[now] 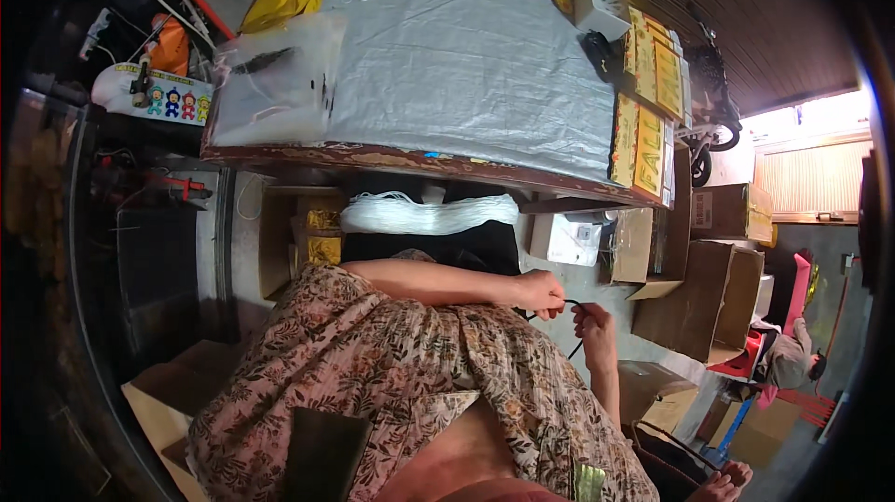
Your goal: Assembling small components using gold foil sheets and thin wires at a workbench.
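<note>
Black cord (576, 327): pinched between both hands, just above the floral lap.
Left hand (541, 294): fingers closed on the cord's upper end.
Right hand (595, 334): fingers closed lower down.
Technique: best kept taut, grips close.
Count: one cord, one white string bundle (429, 215), worktop (466, 64) one.
</note>
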`<act>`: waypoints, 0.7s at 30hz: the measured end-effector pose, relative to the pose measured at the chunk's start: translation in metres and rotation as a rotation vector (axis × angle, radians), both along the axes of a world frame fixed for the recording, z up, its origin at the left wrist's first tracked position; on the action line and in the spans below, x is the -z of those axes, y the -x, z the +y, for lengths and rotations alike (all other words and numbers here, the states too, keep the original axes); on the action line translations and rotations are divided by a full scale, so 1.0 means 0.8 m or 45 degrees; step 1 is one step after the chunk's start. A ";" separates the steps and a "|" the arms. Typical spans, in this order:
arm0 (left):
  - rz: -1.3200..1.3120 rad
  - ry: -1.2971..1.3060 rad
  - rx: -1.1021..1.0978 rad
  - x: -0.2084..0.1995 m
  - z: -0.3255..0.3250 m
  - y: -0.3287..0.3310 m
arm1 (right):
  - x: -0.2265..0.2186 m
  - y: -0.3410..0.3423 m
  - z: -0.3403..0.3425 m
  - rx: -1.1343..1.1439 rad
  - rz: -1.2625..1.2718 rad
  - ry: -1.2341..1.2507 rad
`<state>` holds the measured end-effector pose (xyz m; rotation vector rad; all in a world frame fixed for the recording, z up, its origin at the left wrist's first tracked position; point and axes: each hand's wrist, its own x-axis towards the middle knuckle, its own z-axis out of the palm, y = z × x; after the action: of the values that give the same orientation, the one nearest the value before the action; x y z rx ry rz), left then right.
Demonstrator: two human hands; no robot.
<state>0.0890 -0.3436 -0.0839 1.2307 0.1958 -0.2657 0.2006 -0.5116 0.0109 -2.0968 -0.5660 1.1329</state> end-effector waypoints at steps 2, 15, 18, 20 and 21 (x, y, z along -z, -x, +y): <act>-0.017 -0.022 -0.052 -0.013 0.002 -0.001 | 0.022 0.006 -0.010 0.202 -0.106 -0.084; -0.366 -0.535 -0.176 0.017 -0.007 0.003 | 0.070 0.065 0.029 0.849 0.415 -0.858; -0.370 -0.605 -0.254 0.017 -0.019 0.000 | 0.062 0.070 0.030 0.885 0.411 -0.800; -0.284 -0.473 -0.211 0.009 -0.023 0.000 | 0.061 0.065 0.025 0.861 0.504 -0.780; -0.206 -0.525 -0.179 0.005 -0.026 0.000 | 0.061 0.062 0.025 0.828 0.599 -0.779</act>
<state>0.0892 -0.3644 -0.0876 1.6314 0.2018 0.0002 0.1506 -0.4918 -0.0376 -1.2723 0.0213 0.8695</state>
